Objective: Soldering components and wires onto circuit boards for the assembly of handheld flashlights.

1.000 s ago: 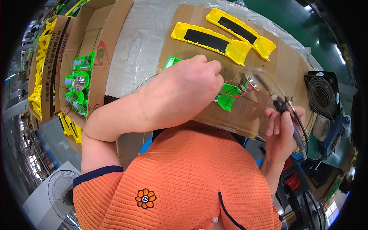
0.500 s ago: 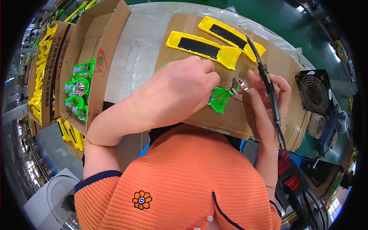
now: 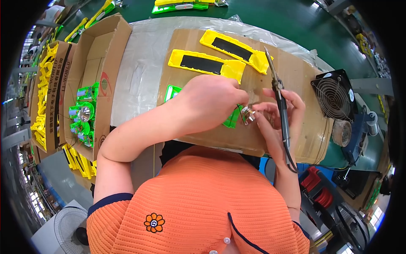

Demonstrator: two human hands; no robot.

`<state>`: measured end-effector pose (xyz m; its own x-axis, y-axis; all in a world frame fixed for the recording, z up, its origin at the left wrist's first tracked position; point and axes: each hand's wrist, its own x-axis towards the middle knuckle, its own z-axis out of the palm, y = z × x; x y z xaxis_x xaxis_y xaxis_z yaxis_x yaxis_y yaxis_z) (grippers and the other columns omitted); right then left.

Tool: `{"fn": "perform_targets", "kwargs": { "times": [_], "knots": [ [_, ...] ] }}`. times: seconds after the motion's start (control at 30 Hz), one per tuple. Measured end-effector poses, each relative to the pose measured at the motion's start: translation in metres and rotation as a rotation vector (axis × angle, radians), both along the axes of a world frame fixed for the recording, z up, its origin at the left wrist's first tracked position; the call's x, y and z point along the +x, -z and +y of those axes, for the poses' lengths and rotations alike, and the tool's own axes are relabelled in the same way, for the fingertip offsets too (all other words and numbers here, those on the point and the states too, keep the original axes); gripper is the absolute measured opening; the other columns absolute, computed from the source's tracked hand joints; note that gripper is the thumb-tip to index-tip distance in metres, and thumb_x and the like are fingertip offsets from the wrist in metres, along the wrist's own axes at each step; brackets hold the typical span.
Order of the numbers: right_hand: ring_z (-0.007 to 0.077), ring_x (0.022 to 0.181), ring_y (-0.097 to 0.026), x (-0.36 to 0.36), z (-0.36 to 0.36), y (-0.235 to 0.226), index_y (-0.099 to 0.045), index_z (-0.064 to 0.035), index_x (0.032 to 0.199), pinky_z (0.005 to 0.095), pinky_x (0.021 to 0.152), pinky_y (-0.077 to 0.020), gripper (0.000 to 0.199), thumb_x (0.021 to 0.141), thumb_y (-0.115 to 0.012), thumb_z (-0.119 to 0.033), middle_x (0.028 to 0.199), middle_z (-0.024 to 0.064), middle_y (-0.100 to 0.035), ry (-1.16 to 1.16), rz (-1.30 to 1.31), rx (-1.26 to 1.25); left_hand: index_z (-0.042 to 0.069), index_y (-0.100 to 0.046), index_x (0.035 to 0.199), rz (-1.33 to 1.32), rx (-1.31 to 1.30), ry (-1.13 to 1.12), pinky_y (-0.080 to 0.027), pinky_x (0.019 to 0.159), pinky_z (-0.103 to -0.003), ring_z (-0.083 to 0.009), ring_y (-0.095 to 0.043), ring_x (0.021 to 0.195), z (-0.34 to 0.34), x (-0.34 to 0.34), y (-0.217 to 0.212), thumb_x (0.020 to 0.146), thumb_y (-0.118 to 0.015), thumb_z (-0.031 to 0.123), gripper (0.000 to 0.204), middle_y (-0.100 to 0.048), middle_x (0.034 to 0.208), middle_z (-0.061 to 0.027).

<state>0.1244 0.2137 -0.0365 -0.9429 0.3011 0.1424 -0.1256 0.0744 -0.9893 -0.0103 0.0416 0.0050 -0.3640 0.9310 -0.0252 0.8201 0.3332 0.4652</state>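
Observation:
My left hand [image 3: 211, 101] is closed in a pinch over the work mat; what its fingertips hold is hidden, though thin wires run beside them. My right hand [image 3: 282, 122] has a soldering iron [image 3: 283, 110] lodged between its fingers, tip pointing away from me. Its thumb and a fingertip touch a small silver lamp reflector [image 3: 248, 115] with wires on it. Below the left fingertips shows a green plastic housing part [image 3: 231, 120], partly covered. Another green part [image 3: 171, 92] peeks out behind the left hand.
Two yellow shells [image 3: 206, 63] with black strips lie on the cardboard mat [image 3: 203, 137]. A carton [image 3: 111, 55] of green lamp assemblies stands left, beside a box of yellow parts [image 3: 46, 97]. At right are a small black fan [image 3: 335, 96] and a solder-wire reel [image 3: 341, 133].
The whole view has shifted, with the bench lower and further left in it. The reflector has turned and sits closer to my left fingertips. Less of the green housing part shows.

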Motion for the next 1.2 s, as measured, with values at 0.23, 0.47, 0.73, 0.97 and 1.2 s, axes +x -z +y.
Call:
{"fn": "perform_targets", "kwargs": {
  "times": [0.23, 0.47, 0.73, 0.97, 1.2],
  "knots": [
    [0.0182, 0.095, -0.068, 0.018, -0.008, 0.006, -0.03, -0.0124, 0.136, 0.0289, 0.085, -0.0545, 0.071, 0.082, -0.065, 0.017, 0.129, 0.0187, -0.053, 0.079, 0.01, 0.055, 0.012, -0.073, 0.096, -0.086, 0.169, -0.06, -0.053, 0.07, -0.038, -0.0277, -0.066, 0.083, -0.005, 0.004, 0.011, 0.086, -0.066, 0.012, 0.012, -0.068, 0.091, -0.007],
    [0.019, 0.095, -0.068, 0.019, -0.007, 0.006, -0.03, -0.0135, 0.135, 0.0287, 0.076, -0.0578, 0.072, 0.081, -0.065, 0.018, 0.131, 0.0194, -0.05, 0.064, 0.044, -0.01, 0.008, -0.074, 0.096, -0.113, 0.291, -0.187, -0.054, 0.07, -0.033, -0.0248, -0.067, 0.08, -0.009, 0.007, 0.008, 0.085, -0.07, 0.01, 0.012, -0.068, 0.094, -0.0082],
    [0.02, 0.099, -0.067, 0.039, -0.007, 0.0, -0.03, -0.015, 0.136, 0.0294, 0.081, -0.0562, 0.076, 0.079, -0.067, 0.019, 0.13, 0.0198, -0.051, 0.022, 0.023, -0.045, 0.003, -0.073, 0.094, 0.209, 0.466, -0.315, -0.054, 0.074, -0.034, -0.0286, -0.066, 0.083, -0.007, -0.008, 0.015, 0.084, -0.072, 0.009, 0.012, -0.069, 0.099, -0.0101],
    [0.0298, 0.11, -0.064, 0.031, 0.015, -0.008, -0.033, -0.0113, 0.132, 0.0435, 0.1, -0.0476, 0.056, 0.089, -0.062, 0.01, 0.116, 0.017, -0.061, 0.102, 0.156, -0.172, 0.003, -0.072, 0.098, -0.186, 0.484, -0.283, -0.054, 0.078, -0.033, -0.0267, -0.068, 0.09, -0.006, 0.01, 0.01, 0.088, -0.068, 0.007, 0.012, -0.07, 0.098, -0.0108],
    [0.0314, 0.109, -0.064, -0.005, 0.018, 0.006, -0.038, -0.0094, 0.128, 0.0498, 0.105, -0.0438, 0.032, 0.1, -0.055, -0.009, 0.106, 0.0153, -0.064, 0.021, 0.175, -0.328, 0.003, -0.072, 0.104, 0.116, 0.451, -0.67, -0.051, 0.082, -0.035, -0.0283, -0.063, 0.096, -0.035, 0.02, 0.019, 0.089, -0.062, 0.003, 0.018, -0.065, 0.103, -0.0113]
  ]
}}
